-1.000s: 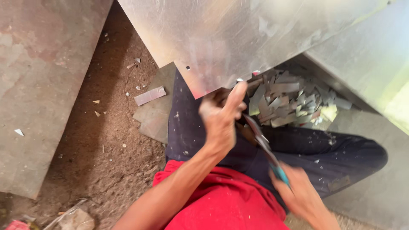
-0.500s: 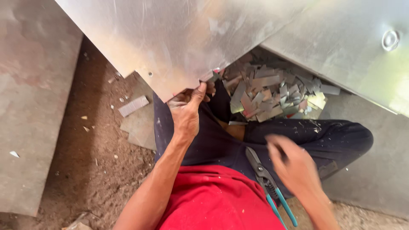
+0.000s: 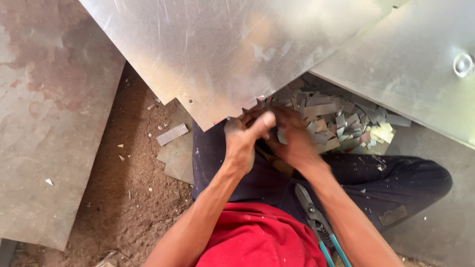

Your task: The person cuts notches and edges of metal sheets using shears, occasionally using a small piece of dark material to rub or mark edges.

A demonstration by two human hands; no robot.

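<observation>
Bare dirt floor (image 3: 123, 207), littered with scraps. A large shiny metal sheet (image 3: 222, 54) leans over the lap; both the left hand (image 3: 245, 141) and right hand (image 3: 294, 141) pinch its lower edge. Cut strips (image 3: 336, 116) already heaped; blue-handled snips (image 3: 316, 225) rest on the thigh.

Left hand (image 3: 245, 141) curling at frame centre, thumb pointing up-right | right hand (image 3: 292, 138) meeting it, fingers bending inward, touching | both forearms reaching up from the lower edge, converging
</observation>
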